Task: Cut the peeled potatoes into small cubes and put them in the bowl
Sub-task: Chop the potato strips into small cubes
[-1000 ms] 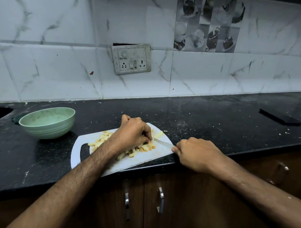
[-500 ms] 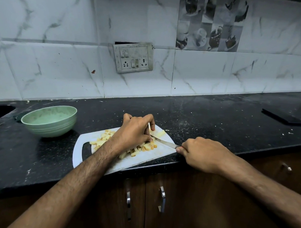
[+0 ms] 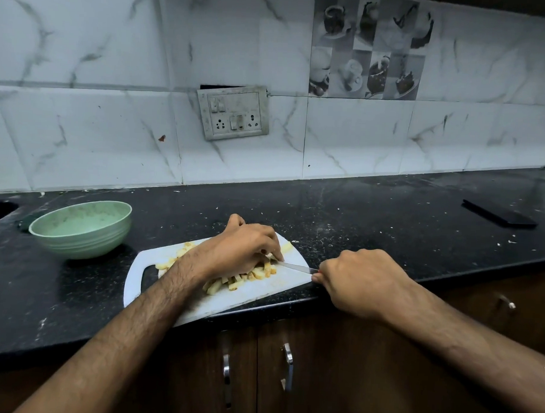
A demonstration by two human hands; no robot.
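— What do you have at the left end of the black speckled stone counter (image 3: 373, 216)?

— Your pale green ribbed bowl (image 3: 80, 229) stands there upright, well apart from the board, near the back-left part of the counter. Whether anything lies inside, you cannot tell from this angle.

— And next along?

— The white plastic cutting board (image 3: 255, 295) lies at the counter's front edge, turned at an angle, its near corner hanging just over the edge. On it sit your yellowish potato sticks (image 3: 231, 282), spread from the board's left part to its middle.

— Your left hand?

— Your left hand (image 3: 239, 248) rests on the sticks, fingers curled down over the pile and holding it together; the fingertips touch the pieces beside the blade.

— The blade?

— The thin steel knife (image 3: 294, 266) lies low across the board's right corner, its tip at the sticks under your left fingers. Your right hand (image 3: 361, 280) grips its handle in a closed fist just past the board's right edge, at the counter's front edge.

— Further right?

— A flat black rectangular object (image 3: 499, 214) lies toward the counter's back-right corner.
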